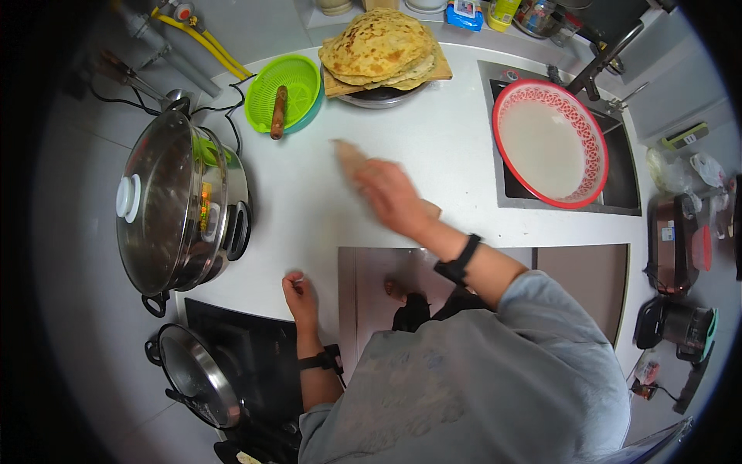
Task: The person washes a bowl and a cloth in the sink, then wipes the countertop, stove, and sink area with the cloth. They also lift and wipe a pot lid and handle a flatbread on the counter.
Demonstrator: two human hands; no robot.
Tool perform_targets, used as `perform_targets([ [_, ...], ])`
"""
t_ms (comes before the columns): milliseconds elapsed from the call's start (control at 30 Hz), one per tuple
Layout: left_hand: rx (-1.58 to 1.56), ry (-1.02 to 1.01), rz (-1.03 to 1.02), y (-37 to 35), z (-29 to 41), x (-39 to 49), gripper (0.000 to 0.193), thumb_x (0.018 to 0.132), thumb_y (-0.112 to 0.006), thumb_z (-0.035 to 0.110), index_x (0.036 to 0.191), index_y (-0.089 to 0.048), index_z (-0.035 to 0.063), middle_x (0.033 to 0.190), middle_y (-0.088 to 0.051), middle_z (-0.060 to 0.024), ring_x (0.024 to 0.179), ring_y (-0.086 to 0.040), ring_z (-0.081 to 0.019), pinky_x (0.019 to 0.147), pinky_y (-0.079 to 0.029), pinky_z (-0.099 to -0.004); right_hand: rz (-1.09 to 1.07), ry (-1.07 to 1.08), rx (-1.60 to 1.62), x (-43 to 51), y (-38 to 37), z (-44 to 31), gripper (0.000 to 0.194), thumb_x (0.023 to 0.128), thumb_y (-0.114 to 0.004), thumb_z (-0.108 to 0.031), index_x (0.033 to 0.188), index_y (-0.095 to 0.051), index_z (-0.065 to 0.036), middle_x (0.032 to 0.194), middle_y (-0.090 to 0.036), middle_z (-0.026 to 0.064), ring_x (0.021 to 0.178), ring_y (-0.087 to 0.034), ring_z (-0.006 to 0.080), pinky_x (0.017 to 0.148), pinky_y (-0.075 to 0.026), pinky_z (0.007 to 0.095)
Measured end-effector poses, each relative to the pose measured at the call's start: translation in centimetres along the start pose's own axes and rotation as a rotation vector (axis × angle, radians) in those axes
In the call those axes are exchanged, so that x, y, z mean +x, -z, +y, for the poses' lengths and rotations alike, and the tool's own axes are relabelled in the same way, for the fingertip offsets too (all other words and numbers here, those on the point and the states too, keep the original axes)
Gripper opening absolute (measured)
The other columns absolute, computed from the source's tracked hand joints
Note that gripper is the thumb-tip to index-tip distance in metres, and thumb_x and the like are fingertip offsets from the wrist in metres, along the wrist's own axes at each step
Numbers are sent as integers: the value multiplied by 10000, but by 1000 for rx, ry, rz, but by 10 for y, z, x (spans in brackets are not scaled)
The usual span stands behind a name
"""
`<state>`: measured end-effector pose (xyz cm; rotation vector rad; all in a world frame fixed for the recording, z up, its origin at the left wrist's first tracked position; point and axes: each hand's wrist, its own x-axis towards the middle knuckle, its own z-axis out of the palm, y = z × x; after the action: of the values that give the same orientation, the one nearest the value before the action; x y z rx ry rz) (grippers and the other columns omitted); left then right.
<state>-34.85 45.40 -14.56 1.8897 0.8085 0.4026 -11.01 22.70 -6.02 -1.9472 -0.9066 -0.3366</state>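
Observation:
My right hand [389, 194] is blurred by motion over the white counter [290, 191]. It grips a tan object [349, 158], which sticks out on both sides of the fist; blur hides what it is. Low at the counter's front edge, beside the black cooktop [255, 342], my left hand [299, 296] has its fingers curled in, and nothing shows in it. Beyond the right hand, a stack of browned flatbreads [382, 49] lies on a wooden board [445, 68] that rests across a metal pan [382, 103].
A steamer pot [156, 203] with a glass lid stands left. Behind it is a green colander [290, 75] with a wooden handle [279, 113] across its rim. A red-rimmed basin [548, 145] sits over the sink [629, 191]. A lidded pan [197, 371] is on the cooktop.

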Motion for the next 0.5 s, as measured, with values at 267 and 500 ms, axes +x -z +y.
perform_targets([
  [267, -6, 33, 11, -1, 8, -34, 124, 920, -541, 26, 1044, -531, 32, 912, -522, -1, 815, -483, -102, 784, -422, -240, -496, -215, -336, -66, -2, 40, 501, 949, -479, -386, 1383, -471, -135, 1523, -281, 100, 1439, -191, 301, 1161, -138, 531],
  [500, 20, -37, 0, -71, 39, -57, 122, 937, -534, 30, 1057, -547, 20, 954, -579, -49, 852, -564, -130, 785, -466, -274, -327, -357, -474, -150, 154, 83, 504, 869, -576, -275, 1339, -498, -112, 1449, -397, 118, 1391, -297, 329, 1132, -212, 554],
])
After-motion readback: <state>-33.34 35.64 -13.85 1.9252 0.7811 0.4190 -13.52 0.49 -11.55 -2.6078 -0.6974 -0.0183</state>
